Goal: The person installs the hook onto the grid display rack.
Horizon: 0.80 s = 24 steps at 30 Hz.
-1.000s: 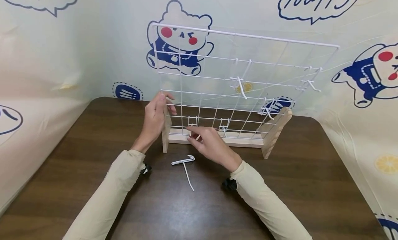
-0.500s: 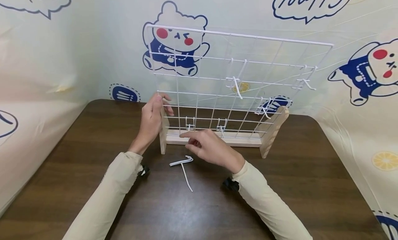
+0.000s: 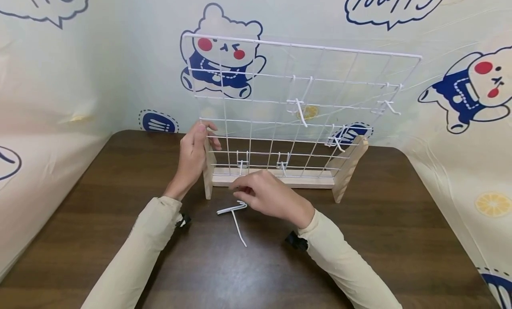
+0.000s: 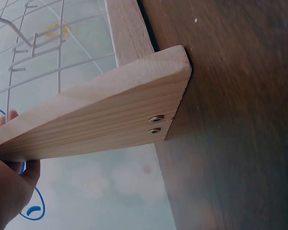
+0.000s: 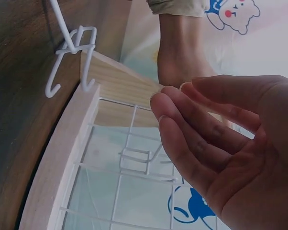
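Note:
A white wire grid rack (image 3: 302, 46) stands on the table in light wooden supports. My left hand (image 3: 192, 155) grips its left wooden side piece (image 3: 208, 180); in the left wrist view the fingers reach round that wood (image 4: 86, 124). My right hand (image 3: 266, 195) hovers in front of the wooden base, fingers loosely bent and nothing in them, as the right wrist view of the hand (image 5: 220, 134) confirms. Just below its fingertips a loose white wire hook (image 3: 238, 228) lies on the table. A hung hook (image 3: 242, 164) sits low on the grid's left part, behind the right hand.
More white hooks hang on the grid: one beside it at the bottom (image 3: 283, 166), one upper middle (image 3: 300, 111), others toward the right. The brown table (image 3: 384, 238) reaches to a patterned cloth backdrop (image 3: 132, 69). The right wooden side piece (image 3: 349, 173) slants outward.
My right hand has drawn away from the lower left hook, down toward the loose hook, leaving the hung one in sight. My left hand keeps its grip on the side piece.

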Tool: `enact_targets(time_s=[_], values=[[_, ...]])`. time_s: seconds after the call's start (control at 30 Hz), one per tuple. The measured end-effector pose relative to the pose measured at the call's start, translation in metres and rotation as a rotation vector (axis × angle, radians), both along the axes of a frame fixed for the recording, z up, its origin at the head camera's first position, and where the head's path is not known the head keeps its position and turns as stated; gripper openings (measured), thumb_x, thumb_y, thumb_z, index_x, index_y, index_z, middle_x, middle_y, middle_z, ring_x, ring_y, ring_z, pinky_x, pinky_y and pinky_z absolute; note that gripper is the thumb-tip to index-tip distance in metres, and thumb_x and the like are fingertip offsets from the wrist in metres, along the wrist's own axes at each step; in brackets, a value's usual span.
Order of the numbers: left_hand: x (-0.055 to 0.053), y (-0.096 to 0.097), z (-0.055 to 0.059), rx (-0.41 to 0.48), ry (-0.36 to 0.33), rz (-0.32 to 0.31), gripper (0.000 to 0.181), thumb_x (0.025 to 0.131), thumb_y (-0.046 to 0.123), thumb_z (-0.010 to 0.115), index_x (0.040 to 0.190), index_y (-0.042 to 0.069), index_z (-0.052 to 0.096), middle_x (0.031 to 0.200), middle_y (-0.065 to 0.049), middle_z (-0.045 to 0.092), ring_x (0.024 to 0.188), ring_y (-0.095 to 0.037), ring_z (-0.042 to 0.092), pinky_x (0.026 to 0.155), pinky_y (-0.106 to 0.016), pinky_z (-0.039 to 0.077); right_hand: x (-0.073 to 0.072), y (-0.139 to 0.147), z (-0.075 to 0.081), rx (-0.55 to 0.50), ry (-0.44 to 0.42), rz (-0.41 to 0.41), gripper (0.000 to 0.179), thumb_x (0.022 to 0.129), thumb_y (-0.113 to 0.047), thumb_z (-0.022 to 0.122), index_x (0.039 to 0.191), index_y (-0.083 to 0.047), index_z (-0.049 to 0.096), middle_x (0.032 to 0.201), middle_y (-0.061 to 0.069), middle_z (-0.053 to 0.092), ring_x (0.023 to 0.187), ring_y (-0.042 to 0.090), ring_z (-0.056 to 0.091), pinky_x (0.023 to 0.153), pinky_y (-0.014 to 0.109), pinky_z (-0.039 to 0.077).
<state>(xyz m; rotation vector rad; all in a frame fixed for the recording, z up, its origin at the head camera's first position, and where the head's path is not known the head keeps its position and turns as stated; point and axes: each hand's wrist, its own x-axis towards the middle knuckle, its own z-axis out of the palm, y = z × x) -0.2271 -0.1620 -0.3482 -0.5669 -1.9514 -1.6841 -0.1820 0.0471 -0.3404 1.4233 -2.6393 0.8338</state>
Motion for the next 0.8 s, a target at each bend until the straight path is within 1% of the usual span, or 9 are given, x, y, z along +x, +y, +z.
enact_targets(time_s=[0.1,0.2,0.27,0.37,0.5,0.67,0.73,0.8], values=[[-0.009,-0.002,-0.009,0.016,0.001,-0.007,0.035,0.109,0.018,0.032,0.106,-0.007,0.055,0.079,-0.032,0.06,0.069,-0.044,0.06,0.069,-0.035,0.058,0.002,0.0,0.003,0.001,-0.006,0.003,0.015,0.095,-0.01,0.067,0.107,-0.01,0.075,0.099,-0.003,0.074,0.083,0.003,0.064,0.079,0.02,0.052],[-0.018,-0.005,-0.019,0.028,-0.004,-0.01,0.036,0.109,0.022,0.032,0.107,-0.005,0.056,0.079,-0.029,0.061,0.069,-0.039,0.062,0.069,-0.032,0.058,0.005,0.001,0.002,0.01,-0.026,0.016,0.015,0.095,-0.01,0.066,0.107,-0.009,0.075,0.1,-0.001,0.075,0.084,0.004,0.065,0.078,0.02,0.053],[-0.021,-0.006,-0.022,0.032,-0.006,-0.013,0.037,0.109,0.025,0.032,0.108,-0.003,0.057,0.08,-0.027,0.062,0.07,-0.036,0.063,0.069,-0.032,0.058,0.008,0.002,-0.001,0.021,-0.047,0.025,0.015,0.096,-0.01,0.065,0.107,-0.008,0.075,0.101,-0.001,0.074,0.083,0.003,0.064,0.077,0.019,0.052],[-0.022,-0.007,-0.024,0.033,-0.006,-0.015,0.037,0.109,0.026,0.033,0.109,-0.002,0.058,0.08,-0.025,0.063,0.07,-0.036,0.063,0.069,-0.032,0.058,0.012,0.004,-0.006,0.038,-0.062,0.024,0.015,0.096,-0.009,0.064,0.107,-0.009,0.075,0.1,-0.001,0.074,0.08,0.002,0.062,0.074,0.018,0.051],[-0.018,-0.007,-0.02,0.021,-0.007,-0.005,0.036,0.109,0.024,0.032,0.107,-0.002,0.057,0.08,-0.026,0.062,0.07,-0.04,0.062,0.07,-0.034,0.057,0.016,0.007,-0.013,0.047,-0.047,0.024,0.015,0.095,-0.008,0.064,0.105,-0.008,0.075,0.098,-0.002,0.075,0.076,0.001,0.06,0.072,0.017,0.05],[-0.004,-0.001,-0.005,0.006,-0.01,-0.008,0.035,0.109,0.019,0.032,0.104,-0.007,0.055,0.08,-0.033,0.059,0.072,-0.049,0.059,0.071,-0.039,0.057,0.022,0.008,-0.025,0.079,-0.059,0.037,0.013,0.094,-0.006,0.065,0.103,-0.007,0.075,0.092,-0.004,0.073,0.069,0.001,0.055,0.067,0.015,0.047],[0.0,0.001,0.001,-0.003,-0.005,0.0,0.035,0.108,0.018,0.032,0.104,-0.008,0.055,0.08,-0.034,0.059,0.072,-0.049,0.059,0.07,-0.04,0.057,0.024,0.007,-0.029,0.105,-0.058,0.046,0.012,0.094,-0.006,0.065,0.101,-0.008,0.075,0.089,-0.006,0.071,0.069,0.0,0.054,0.067,0.015,0.047],[0.003,0.0,0.003,-0.007,-0.001,0.012,0.035,0.108,0.017,0.032,0.103,-0.009,0.055,0.08,-0.034,0.059,0.071,-0.049,0.059,0.07,-0.039,0.057,0.026,0.005,-0.032,0.147,-0.045,0.059,0.01,0.094,-0.007,0.065,0.098,-0.01,0.074,0.085,-0.008,0.068,0.068,-0.001,0.053,0.066,0.015,0.047]])
